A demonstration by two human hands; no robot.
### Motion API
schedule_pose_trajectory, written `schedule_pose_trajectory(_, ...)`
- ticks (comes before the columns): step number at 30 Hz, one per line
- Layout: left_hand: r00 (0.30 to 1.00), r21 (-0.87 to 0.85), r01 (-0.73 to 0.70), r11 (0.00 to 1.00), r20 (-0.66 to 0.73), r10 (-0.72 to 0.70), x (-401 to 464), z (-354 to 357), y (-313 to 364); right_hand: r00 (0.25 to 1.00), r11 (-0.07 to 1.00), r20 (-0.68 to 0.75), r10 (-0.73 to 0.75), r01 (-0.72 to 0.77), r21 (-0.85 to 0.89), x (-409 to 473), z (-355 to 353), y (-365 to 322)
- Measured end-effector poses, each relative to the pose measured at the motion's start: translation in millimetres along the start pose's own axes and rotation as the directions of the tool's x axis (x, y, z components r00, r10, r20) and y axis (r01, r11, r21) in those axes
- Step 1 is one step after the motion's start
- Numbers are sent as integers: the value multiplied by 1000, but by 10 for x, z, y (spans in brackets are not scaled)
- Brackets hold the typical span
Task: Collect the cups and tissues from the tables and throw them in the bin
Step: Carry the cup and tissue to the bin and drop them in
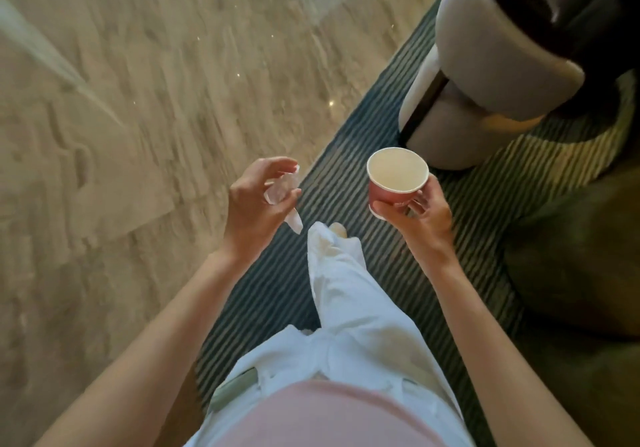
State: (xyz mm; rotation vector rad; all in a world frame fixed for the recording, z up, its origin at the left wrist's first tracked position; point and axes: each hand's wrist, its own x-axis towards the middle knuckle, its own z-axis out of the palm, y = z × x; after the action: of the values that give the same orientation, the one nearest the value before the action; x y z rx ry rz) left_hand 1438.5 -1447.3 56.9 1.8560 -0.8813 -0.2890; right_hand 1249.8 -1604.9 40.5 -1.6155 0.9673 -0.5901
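My left hand (254, 204) has its fingers (277, 164) curled round a crumpled white tissue (282, 192), thumb and forefinger closed on it so that a tail of the paper hangs down below my palm. My right hand (424, 219) holds a red paper cup (394, 183) from underneath, the fingers clamped on its lower wall and base; the cup stands upright, its white rim facing up, and its pale inside looks empty. Both things are in the air in front of me, well apart from each other, with the tissue over the line where the beige marble floor (156, 100) meets the dark striped carpet (346, 176) and the cup over the carpet. I am standing on that carpet in white trousers (349, 294), one foot forward. Beyond the cup, on the carpet, stands a grey upholstered armchair (485, 76) with a dark cushion on its seat.
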Motion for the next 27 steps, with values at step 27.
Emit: schedule_pose_trajectory(27,899,-124,-170,978,386,206,7587,1353,-914,920,995,-380,93,-93,20,6540,567,-925)
